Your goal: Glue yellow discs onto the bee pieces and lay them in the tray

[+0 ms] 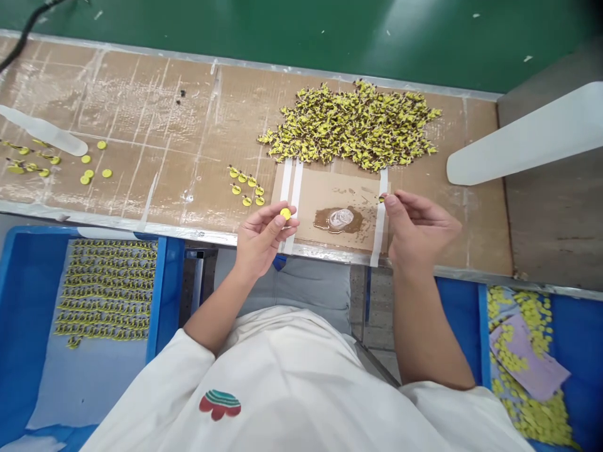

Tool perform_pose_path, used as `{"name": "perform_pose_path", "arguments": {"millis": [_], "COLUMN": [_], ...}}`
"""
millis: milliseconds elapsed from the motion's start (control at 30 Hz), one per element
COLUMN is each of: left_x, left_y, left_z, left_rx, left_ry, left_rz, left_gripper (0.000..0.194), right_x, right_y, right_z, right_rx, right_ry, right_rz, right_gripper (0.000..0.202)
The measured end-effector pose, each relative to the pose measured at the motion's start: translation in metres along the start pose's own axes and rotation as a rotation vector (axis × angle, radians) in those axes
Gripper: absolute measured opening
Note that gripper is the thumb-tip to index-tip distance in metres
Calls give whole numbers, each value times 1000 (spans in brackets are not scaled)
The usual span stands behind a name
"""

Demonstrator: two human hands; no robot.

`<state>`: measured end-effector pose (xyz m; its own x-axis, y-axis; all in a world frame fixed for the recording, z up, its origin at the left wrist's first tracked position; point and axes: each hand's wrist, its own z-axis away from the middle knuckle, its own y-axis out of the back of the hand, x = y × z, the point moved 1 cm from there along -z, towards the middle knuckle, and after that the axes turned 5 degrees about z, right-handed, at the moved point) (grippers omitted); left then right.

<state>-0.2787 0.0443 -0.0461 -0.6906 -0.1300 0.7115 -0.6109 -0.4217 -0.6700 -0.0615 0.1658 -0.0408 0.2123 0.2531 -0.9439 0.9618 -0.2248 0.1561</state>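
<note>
Between thumb and fingers of my left hand (264,235) is a round yellow disc (285,214), above the front edge of the table. My right hand (419,223) pinches a small dark-and-yellow figurine (381,198), partly hidden by the fingertips. Between the hands, a clear, wet-looking round blob (340,218) sits in a damp patch on a taped cardboard sheet (311,182). Left of the sheet stand several figurines on yellow bases (246,181). Behind it lies a large heap of yellow-and-dark figurines (353,125).
Loose yellow discs (86,174) lie at the left, beside a long white rounded object (51,135). Another white object (522,138) juts in from the right. Below the table, a blue bin (164,282) holds rows of based figurines; a right-hand bin (483,333) holds yellow discs.
</note>
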Motion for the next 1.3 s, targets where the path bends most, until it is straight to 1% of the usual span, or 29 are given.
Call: {"name": "perform_pose_path", "arguments": {"millis": [167,267,367,500,733,1067,1167,1300], "left_x": [-8,-10,-10,-10,-9,-10,-9,-8], "left_y": [-7,-8,-7,-7,-9,-7,-8,-8], "left_z": [-14,-16,-16,-14,-13,-11,-11,-10], "left_rx": [-70,-80,-68,-32,35,21,11,13], "left_ry": [-50,-67,-70,-54,-14,-33,-32,-28], "left_rz": [-11,-18,-9,-4,-2,-4,16,18], "left_gripper": [21,21,21,24,30,28,28,27], "right_x": [3,-1,-5,-7,-9,-4,-3,-4], "right_y": [-1,-5,-12,-19,-19,-21,-21,-21], "right_z": [32,44,49,53,56,56,56,56], "right_rx": [18,18,31,56,41,45,46,50], "right_ry": [-11,79,173,220,130,138,169,193], "right_rz": [22,41,35,57,188,193,177,237], "right_gripper": [22,18,14,12,15,16,15,16]}}
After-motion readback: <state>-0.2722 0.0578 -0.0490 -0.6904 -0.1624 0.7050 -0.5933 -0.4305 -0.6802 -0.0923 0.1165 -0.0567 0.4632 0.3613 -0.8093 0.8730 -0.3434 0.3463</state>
